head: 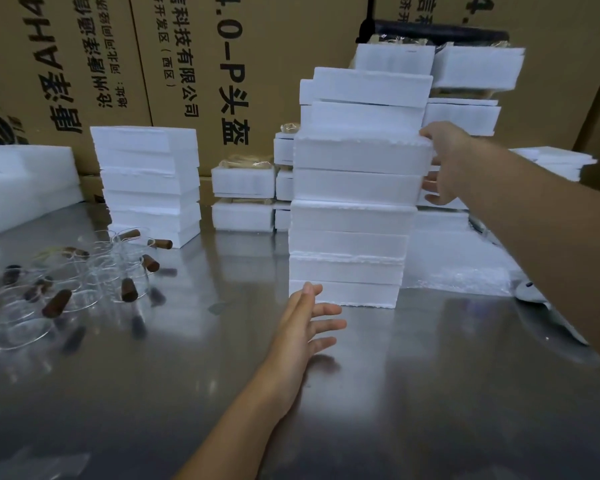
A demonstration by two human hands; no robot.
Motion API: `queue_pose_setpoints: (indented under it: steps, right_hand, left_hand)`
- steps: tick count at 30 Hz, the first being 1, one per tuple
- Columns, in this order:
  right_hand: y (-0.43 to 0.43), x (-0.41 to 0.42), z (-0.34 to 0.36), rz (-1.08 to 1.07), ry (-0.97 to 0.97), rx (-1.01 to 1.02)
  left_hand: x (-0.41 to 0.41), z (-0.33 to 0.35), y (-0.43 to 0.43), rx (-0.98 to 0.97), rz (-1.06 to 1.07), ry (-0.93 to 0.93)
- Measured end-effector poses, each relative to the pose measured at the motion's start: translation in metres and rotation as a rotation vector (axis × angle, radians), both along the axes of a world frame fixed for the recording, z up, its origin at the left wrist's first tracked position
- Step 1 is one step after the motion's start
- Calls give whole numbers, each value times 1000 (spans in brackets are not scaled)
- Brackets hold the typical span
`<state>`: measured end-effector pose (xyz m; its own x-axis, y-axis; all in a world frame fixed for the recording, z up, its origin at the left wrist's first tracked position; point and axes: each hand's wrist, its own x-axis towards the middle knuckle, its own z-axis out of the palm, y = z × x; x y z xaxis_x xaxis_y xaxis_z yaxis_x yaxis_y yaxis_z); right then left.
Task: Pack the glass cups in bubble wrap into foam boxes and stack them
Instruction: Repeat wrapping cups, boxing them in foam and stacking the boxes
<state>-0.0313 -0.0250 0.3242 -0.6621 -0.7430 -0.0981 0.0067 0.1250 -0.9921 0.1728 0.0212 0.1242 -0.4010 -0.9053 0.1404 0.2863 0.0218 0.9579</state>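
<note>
The left hand [305, 323] lay flat and open, fingers straight and spread, its upper fingertips at the front left corner of the lowest box in a tall stack of white foam boxes [354, 220]. The right hand [447, 161] clasped the stack's right edge about midway up, thumb on a box's top edge and fingers curled against its side. The stack's layers sat slightly offset, edges uneven. It stood on a reflective steel table [430, 393] with bare room in front and to its left. Clear bubble wrap [465, 271] lay just right of its base. Clear glass cups with brown handles [66, 289], blurred, clustered at the table's left, near a shorter white foam stack [149, 181]. Printed brown cardboard cartons [257, 46] walled the back.
</note>
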Motion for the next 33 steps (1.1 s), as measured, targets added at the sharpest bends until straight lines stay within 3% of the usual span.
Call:
queue_pose_setpoints:
  steps: [3,6,7,11,14,20,26,30,33]
  right_hand:
    - [2,-2,0,-33,-42,-97]
    - [9,6,4,-140,-18,-354]
    - [15,10,4,-208,79,-446]
    - [45,50,-19,-230,854,-864]
    - [55,82,-66,-109,1102,-983]
    - [42,127,-171,195,1020,-738]
    - [26,119,-208,360,1077,-401]
    - [21,123,-208,387,1276,-397]
    - [18,127,-208,364,1307,-407]
  left_hand:
    - [1,0,1,2,12,-8]
    - [2,1,1,13,24,-28]
    - [1,1,2,22,34,-35]
    - [1,3,3,52,133,-18]
    - [0,4,4,62,262,0]
    - [17,6,-6,-34,531,-9]
    - [51,15,-51,-81,657,-37]
    - [79,39,-108,-244,739,-177]
    - [101,66,-153,-430,843,-362]
